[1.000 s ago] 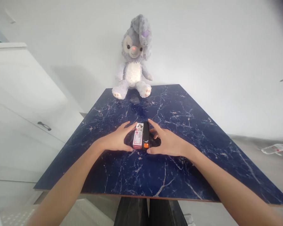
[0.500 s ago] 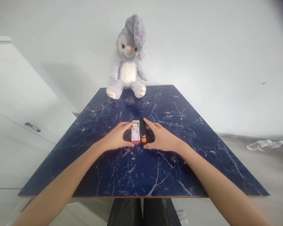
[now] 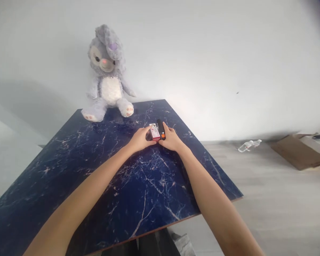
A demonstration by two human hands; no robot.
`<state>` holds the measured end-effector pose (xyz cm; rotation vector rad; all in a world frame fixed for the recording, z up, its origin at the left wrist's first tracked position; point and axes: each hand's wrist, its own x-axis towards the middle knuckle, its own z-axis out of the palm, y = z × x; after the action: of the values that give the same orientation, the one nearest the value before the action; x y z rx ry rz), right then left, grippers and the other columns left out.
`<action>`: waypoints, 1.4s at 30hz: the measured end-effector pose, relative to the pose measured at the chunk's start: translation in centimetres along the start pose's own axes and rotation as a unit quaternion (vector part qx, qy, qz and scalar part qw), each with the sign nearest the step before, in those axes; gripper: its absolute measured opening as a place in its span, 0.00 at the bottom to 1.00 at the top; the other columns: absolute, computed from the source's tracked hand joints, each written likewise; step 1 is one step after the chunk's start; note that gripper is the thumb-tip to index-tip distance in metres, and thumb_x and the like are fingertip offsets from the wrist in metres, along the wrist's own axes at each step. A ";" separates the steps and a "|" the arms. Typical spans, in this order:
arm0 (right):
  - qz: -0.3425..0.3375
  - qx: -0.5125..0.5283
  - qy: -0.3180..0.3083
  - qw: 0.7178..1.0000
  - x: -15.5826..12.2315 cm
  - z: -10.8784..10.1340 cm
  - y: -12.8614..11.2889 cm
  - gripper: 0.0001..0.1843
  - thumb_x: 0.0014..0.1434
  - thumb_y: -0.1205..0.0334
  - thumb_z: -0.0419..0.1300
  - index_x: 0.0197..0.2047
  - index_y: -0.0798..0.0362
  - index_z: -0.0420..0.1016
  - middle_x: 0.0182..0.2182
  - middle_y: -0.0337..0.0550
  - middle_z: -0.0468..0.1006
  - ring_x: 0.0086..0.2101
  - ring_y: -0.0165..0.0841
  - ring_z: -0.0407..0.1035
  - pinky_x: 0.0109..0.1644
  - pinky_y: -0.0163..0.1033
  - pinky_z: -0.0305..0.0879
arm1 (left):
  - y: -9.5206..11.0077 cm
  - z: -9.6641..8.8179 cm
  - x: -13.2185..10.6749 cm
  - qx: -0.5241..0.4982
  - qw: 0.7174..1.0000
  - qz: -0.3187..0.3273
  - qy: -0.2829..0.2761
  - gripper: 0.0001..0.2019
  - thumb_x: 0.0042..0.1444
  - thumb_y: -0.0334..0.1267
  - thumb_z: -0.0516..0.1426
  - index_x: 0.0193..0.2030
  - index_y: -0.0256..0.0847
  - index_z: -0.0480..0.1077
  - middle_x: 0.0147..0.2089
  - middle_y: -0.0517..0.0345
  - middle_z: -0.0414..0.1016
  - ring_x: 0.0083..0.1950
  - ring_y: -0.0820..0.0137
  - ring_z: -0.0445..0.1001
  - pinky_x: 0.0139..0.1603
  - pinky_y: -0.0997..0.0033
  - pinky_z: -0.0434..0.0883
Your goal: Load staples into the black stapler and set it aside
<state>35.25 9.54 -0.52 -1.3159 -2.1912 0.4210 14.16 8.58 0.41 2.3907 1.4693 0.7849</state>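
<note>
A small red and white box [image 3: 155, 134] and a slim black object with an orange patch [image 3: 160, 127] stand side by side, touching or nearly so. My left hand [image 3: 140, 139] grips the box from the left, thumb at its near end and fingers at its far end. From the right, my right hand [image 3: 172, 138] holds the black object the same way, fingertips at both ends. What the black object is, I cannot make out. Both things are low over the dark blue marbled table [image 3: 117, 199]; whether they touch it, I cannot tell.
A grey plush rabbit [image 3: 111, 89] sits at the table's far left edge against the white wall [image 3: 202, 53]. On the floor to the right lie a clear plastic bottle [image 3: 246, 145] and a cardboard box [image 3: 300, 153].
My view has swung to the right, bringing the cardboard box into sight. Both hands have shifted farther off, toward the table's right side, with the box and the black object still between them.
</note>
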 end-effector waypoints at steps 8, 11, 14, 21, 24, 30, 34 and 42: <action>0.147 -0.081 0.107 0.980 -0.2 -1.3 2.0 0.46 0.56 0.64 0.54 0.74 0.62 0.42 0.52 0.63 0.76 0.55 0.59 0.63 0.56 0.60 0.63 | 2.9 4.1 5.6 -0.015 1.000 -0.006 -0.017 0.38 0.55 0.44 0.64 0.71 0.39 0.57 0.57 0.45 0.77 0.58 0.53 0.75 0.58 0.60 0.69; 0.156 -0.061 0.124 0.978 -0.2 -1.4 1.9 0.44 0.56 0.63 0.53 0.74 0.58 0.44 0.54 0.61 0.73 0.55 0.57 0.63 0.56 0.60 0.64 | 3.1 4.2 4.9 0.008 1.000 -0.021 -0.018 0.45 0.56 0.49 0.64 0.74 0.38 0.49 0.63 0.42 0.73 0.62 0.51 0.72 0.60 0.56 0.68; 0.136 -0.008 0.164 0.977 -0.3 -1.6 2.3 0.42 0.56 0.63 0.52 0.73 0.55 0.48 0.62 0.59 0.64 0.57 0.54 0.61 0.58 0.58 0.63 | 3.3 3.6 2.9 0.066 0.998 -0.017 -0.007 0.45 0.61 0.56 0.58 0.75 0.33 0.46 0.69 0.35 0.65 0.68 0.48 0.65 0.65 0.51 0.63; 0.022 0.014 0.270 0.962 -1.0 -1.9 1.2 0.35 0.57 0.65 0.50 0.68 0.53 0.57 0.63 0.56 0.61 0.62 0.50 0.55 0.66 0.58 0.56 | 0.6 -2.0 -6.2 0.179 0.981 -0.041 0.061 0.30 0.71 0.51 0.41 0.71 0.34 0.57 0.66 0.38 0.69 0.66 0.51 0.67 0.66 0.50 0.61; -0.035 0.006 0.311 0.950 -1.5 -1.5 -0.3 0.34 0.57 0.64 0.53 0.68 0.53 0.57 0.63 0.57 0.60 0.63 0.50 0.54 0.66 0.60 0.55 | -3.4 -6.6 -11.8 0.235 0.959 -0.115 0.106 0.29 0.71 0.50 0.41 0.71 0.36 0.57 0.62 0.40 0.73 0.62 0.51 0.71 0.63 0.50 0.65; -0.215 -0.077 0.228 0.947 -1.7 2.1 -6.6 0.30 0.61 0.64 0.55 0.67 0.54 0.61 0.68 0.58 0.56 0.67 0.51 0.49 0.68 0.59 0.53 | -8.8 -11.6 -17.5 0.266 0.918 -0.242 0.169 0.29 0.69 0.46 0.42 0.69 0.29 0.60 0.56 0.37 0.77 0.58 0.48 0.74 0.60 0.46 0.69; -0.315 -0.136 0.011 0.939 0.0 6.3 -10.9 0.21 0.64 0.67 0.54 0.59 0.53 0.72 0.57 0.54 0.73 0.59 0.46 0.63 0.63 0.50 0.61 | -5.9 -8.9 -15.4 0.230 0.970 -0.063 0.043 0.23 0.70 0.47 0.45 0.62 0.41 0.71 0.62 0.47 0.74 0.65 0.53 0.69 0.69 0.48 0.61; -0.235 -0.055 -0.018 0.970 0.4 9.0 -10.9 0.23 0.68 0.64 0.52 0.63 0.57 0.71 0.54 0.52 0.78 0.54 0.42 0.70 0.62 0.47 0.64 | -5.7 -8.3 -17.0 0.152 0.983 -0.084 -0.061 0.29 0.70 0.56 0.43 0.71 0.47 0.62 0.76 0.50 0.52 0.76 0.49 0.49 0.72 0.42 0.53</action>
<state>22.00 4.85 -1.91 -0.8008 -2.4883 0.1415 -0.73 -4.31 -0.74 2.4290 1.8205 0.3896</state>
